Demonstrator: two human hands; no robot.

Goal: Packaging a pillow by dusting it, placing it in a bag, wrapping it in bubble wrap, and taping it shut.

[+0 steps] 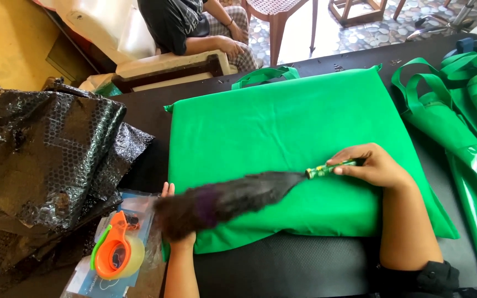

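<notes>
A green fabric bag (282, 127) lies flat on the black table (305, 265). My right hand (374, 165) grips the green handle of a dark feather brush (233, 198), whose blurred bristles sweep over the bag's lower left corner. My left hand (176, 238) rests on that corner of the bag; the bristles cover most of it, with only fingertips and wrist showing.
Black bubble wrap (45, 149) is piled at the left. An orange tape dispenser (118, 248) lies at the front left. More green bags (465, 94) are stacked on the right. A seated person (194, 27) is beyond the table's far edge.
</notes>
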